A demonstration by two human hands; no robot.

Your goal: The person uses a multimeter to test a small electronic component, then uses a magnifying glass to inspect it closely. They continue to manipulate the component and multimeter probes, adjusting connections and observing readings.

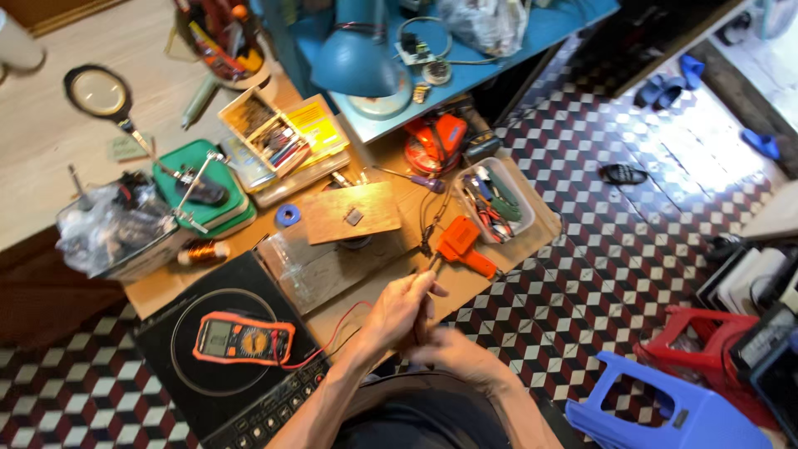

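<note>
Both hands meeting just past the near edge of the surface (515,249), close to the body. Left hand (399,309) curled shut around a thin dark probe (422,312), fingers wrapped along its shaft, tip pointing up toward the orange soldering gun (464,245). Right hand (453,349) blurred, lying just below and touching the left; whether closed on the same probe or a second one, cannot tell.

Red lead wire (332,333) trailing from the hands leftward to an orange multimeter (243,339), resting face up on a black induction cooker (224,357) at the near left corner of the surface.

Judged from looks: probe light, stiff and slim, plastic shaft smooth but easy to pinch; best held along the insulated body, well back from the metal tip. Lead soft and springy, likely to tug the meter if pulled taut. Meter light enough to slide on the glossy cooker top.

Around: wooden board (349,212) near the middle of the surface with a small grey part on it, blue tape ring (288,215) just left of it, clear tray of small tools (497,199) toward the right edge, copper wire spool (202,253) and green box (204,195) toward the left, magnifier on a stand (98,91) toward the far left, blue lamp (357,58) along the far edge. Blue plastic stool (657,407) on the chequered floor, to the right.
</note>
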